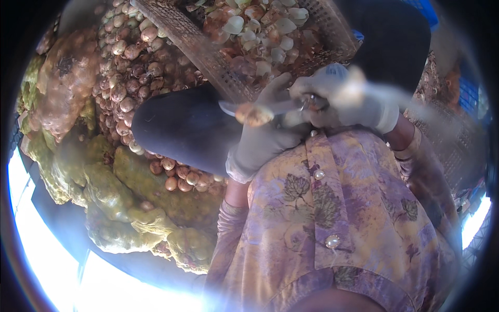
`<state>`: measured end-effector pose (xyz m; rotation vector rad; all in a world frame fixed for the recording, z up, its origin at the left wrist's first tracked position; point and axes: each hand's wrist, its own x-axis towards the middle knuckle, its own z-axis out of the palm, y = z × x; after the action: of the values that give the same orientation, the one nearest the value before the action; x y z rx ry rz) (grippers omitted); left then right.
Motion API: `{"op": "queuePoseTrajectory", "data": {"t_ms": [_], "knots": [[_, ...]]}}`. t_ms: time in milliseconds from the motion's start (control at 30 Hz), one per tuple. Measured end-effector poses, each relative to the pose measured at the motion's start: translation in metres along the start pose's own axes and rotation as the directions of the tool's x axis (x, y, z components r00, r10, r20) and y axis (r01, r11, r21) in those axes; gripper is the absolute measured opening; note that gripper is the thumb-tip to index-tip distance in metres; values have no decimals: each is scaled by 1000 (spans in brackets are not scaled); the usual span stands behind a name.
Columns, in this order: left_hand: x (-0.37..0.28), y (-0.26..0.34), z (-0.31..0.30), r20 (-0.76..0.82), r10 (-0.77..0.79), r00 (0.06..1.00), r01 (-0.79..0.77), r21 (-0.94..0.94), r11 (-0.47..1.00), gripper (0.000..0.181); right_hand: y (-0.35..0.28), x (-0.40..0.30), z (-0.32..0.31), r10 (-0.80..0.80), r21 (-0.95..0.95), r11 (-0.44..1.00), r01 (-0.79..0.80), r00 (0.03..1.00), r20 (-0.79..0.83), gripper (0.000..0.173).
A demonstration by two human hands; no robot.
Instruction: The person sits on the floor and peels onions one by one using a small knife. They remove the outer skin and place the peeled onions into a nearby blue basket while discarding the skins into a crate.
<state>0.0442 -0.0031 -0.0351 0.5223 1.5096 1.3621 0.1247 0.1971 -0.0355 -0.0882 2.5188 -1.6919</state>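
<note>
Both my hands wear pale gloves and meet above my lap. My right hand (331, 97) is closed around what looks like the handle of a knife (282, 107); its thin curved blade points left across my left hand (259, 142). A brown, blurred round piece, possibly an onion (254, 114), shows along the blade, over the left glove. Whether the left fingers grip it is unclear, since they are partly hidden beside the right hand. Just beyond the hands, a plastic crate (195, 48) holds loose onion skins and pale peeled layers or onions (282, 26).
Many small unpeeled onions (126, 104) are heaped on the left, beside my dark-clothed knee (179, 128). Filled yellow-green mesh sacks (105, 187) lie farther left and below. Another crate (448, 144) stands at the right, blurred. Smeared bright patches obscure part of the right side.
</note>
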Motion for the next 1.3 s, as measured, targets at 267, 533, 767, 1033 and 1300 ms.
{"op": "queuePoseTrajectory", "data": {"t_ms": [267, 533, 767, 1033, 1300], "knots": [[2, 11, 2, -111, -145, 983, 132, -115, 984, 102, 34, 0, -5, 378, 166, 923, -347, 898, -226, 22], [26, 17, -3, 214, 0, 977, -2, 8, 1000, 95, 16, -9, -14, 59, 285, 953, -99, 988, 144, 34], [23, 21, 6, 143, -198, 970, 225, -211, 951, 94, 37, -14, -13, 208, 16, 978, -209, 960, -185, 25], [36, 8, -7, 46, 93, 995, -98, 98, 990, 110, 28, -15, -14, 257, 405, 896, -182, 956, -140, 28], [39, 4, -8, -204, 4, 979, -7, -14, 1000, 96, 51, -8, -9, 529, 615, 757, -221, 760, -377, 14]]}}
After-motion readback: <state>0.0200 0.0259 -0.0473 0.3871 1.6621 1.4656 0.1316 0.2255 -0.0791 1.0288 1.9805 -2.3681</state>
